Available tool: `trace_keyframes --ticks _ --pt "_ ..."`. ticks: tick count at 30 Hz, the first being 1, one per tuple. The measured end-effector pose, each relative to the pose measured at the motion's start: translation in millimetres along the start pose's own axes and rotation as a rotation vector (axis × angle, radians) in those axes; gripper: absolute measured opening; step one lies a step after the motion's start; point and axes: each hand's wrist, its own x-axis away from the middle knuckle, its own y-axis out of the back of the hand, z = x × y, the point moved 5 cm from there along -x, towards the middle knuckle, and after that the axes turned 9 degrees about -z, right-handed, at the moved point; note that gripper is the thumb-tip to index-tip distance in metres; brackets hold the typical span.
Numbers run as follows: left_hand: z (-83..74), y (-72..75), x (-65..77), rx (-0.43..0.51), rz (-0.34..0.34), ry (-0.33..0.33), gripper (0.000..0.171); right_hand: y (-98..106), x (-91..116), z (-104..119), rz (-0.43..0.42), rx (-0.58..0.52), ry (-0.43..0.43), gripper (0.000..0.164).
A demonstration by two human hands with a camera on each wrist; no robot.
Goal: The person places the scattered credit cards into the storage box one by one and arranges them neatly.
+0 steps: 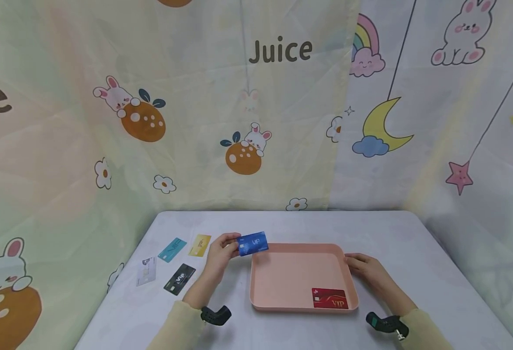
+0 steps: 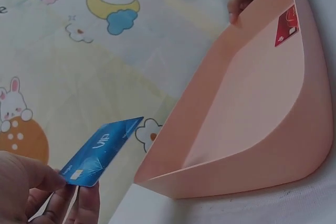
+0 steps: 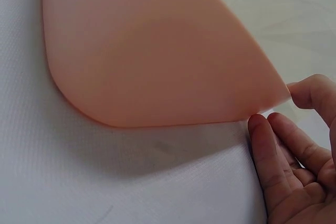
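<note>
My left hand [image 1: 219,255] pinches a blue VIP card [image 1: 252,243] by its left end, thumb on the printed face. The card is held up just past the upper left corner of a pink tray [image 1: 298,270], its right edge overlapping the rim in the head view. At the tray's right side, my right hand [image 1: 372,273] grips the edge, with fingertips [image 3: 262,129] at the lower edge and another at the rim. Inside the tray, a red VIP card [image 1: 330,298] lies flat in the lower right corner.
Left of my left hand, a teal card [image 1: 172,250], a gold card [image 1: 200,245], a black VIP card [image 1: 179,279] and a pale silver card [image 1: 146,271] lie apart on the white table [image 1: 265,335]. A printed curtain [image 1: 204,97] stands behind the table.
</note>
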Motion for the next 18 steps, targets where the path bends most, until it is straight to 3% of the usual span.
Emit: trace_keyframes --ticks 18 --pt "4.8 -14.4 4.4 -0.026 0.014 0.015 0.027 1 1 0 -0.005 -0.010 -0.005 0.075"
